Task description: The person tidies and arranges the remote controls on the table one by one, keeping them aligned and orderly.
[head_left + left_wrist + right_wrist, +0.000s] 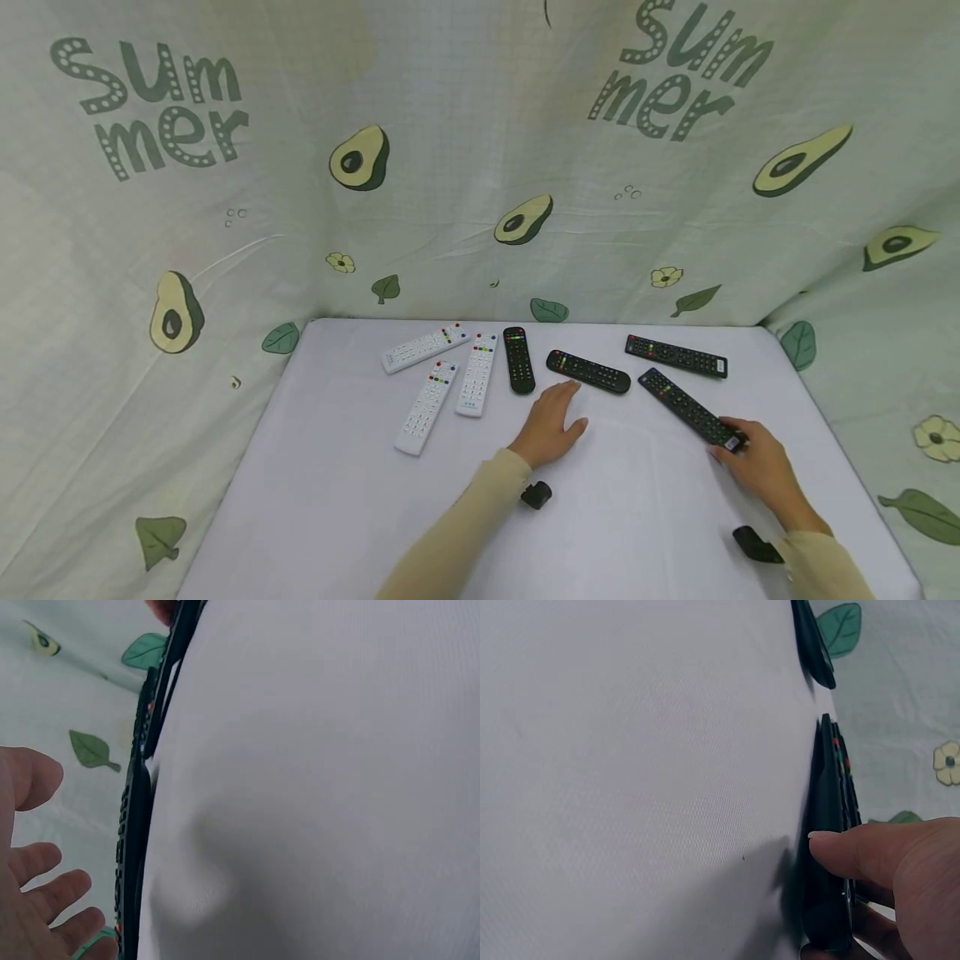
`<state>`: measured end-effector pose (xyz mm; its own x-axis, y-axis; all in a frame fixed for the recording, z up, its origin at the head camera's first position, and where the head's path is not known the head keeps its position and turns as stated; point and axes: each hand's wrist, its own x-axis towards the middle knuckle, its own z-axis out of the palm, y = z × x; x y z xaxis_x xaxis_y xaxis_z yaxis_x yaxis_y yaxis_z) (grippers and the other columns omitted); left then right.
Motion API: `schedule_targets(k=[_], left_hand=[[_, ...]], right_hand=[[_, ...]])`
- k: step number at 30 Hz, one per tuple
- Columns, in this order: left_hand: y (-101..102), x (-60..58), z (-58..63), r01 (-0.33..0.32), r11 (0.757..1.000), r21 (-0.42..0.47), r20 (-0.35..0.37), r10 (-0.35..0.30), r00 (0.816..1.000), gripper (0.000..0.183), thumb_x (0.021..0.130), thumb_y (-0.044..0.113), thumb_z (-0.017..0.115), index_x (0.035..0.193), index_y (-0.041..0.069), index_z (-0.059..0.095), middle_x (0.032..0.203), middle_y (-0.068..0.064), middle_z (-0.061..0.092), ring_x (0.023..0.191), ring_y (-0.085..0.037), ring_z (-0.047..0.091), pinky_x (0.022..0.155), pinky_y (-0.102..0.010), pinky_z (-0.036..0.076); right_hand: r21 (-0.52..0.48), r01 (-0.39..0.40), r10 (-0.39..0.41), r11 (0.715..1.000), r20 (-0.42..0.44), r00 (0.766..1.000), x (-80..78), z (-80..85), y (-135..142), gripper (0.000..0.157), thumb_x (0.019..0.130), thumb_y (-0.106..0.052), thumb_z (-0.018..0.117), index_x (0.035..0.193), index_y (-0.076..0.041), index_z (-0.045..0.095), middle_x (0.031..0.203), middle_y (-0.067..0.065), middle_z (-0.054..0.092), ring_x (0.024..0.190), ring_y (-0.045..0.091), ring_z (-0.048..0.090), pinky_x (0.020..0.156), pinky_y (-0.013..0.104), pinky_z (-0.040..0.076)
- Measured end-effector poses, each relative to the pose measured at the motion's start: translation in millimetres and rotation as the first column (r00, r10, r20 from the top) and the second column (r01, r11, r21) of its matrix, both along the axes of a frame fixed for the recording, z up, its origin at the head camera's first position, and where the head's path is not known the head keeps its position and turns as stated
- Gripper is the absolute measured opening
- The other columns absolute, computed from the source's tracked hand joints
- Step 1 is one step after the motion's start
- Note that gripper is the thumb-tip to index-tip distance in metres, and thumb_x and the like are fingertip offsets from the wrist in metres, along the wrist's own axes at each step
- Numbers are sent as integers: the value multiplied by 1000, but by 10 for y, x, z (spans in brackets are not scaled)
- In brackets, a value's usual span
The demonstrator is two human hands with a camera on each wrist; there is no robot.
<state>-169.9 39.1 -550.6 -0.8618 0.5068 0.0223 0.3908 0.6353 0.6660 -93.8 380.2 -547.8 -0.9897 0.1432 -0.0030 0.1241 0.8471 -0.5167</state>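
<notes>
My right hand grips the near end of a long black remote control at the right of the table. In the right wrist view the thumb lies along that remote's side, with other fingers partly hidden beyond it. My left hand hovers near the table's middle, its fingers spread and holding nothing. Just beyond its fingertips is a rounded black remote; the left wrist view shows this remote edge-on beside the hand. Another rounded black remote lies further left.
One more black remote lies behind the gripped one. Three white remotes, one angled at the back, one upright in view and one nearer, lie to the left. A patterned cloth hangs behind the white table.
</notes>
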Motion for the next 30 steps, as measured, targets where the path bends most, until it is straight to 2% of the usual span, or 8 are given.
schedule_targets(k=[8, 15, 22, 30], left_hand=[[163, 42, -10, 54, 999, -3, 31, -54, 998, 61, 109, 30, 56, 164, 13, 36, 168, -4, 39, 157, -20, 32, 129, -40, 27], [268, 59, -49, 65, 998, 15, 77, -66, 995, 61, 109, 30, 57, 164, 14, 36, 168, -2, 39, 155, -18, 34, 128, -34, 26], [359, 66, -78, 83, 996, 27, 89, -85, 992, 61, 108, 29, 58, 164, 14, 37, 166, -2, 41, 154, -18, 36, 127, -30, 28], [454, 88, -77, 99, 995, 10, 108, -100, 989, 63, 108, 31, 59, 164, 16, 36, 165, -1, 42, 152, -16, 38, 126, -27, 29]], right_hand=[[9, -3, 3, 1000, 8, 1000, 98, 20, -16, 58, 88, -4, 78, 136, 16, 52, 130, 48, 49, 119, 66, 49, 97, 76, 43], [-5, -23, 23, 1000, 49, 999, 181, 41, -16, 60, 88, -7, 79, 138, 15, 52, 133, 47, 49, 120, 65, 50, 96, 75, 45], [-2, -66, 66, 998, 5, 998, 250, 24, -48, 58, 85, -4, 82, 133, 15, 56, 126, 45, 56, 111, 60, 58, 87, 69, 51], [-9, -96, 96, 995, 20, 995, 297, 44, -106, 58, 83, -1, 82, 133, 15, 56, 125, 43, 58, 112, 59, 59, 89, 68, 53]])
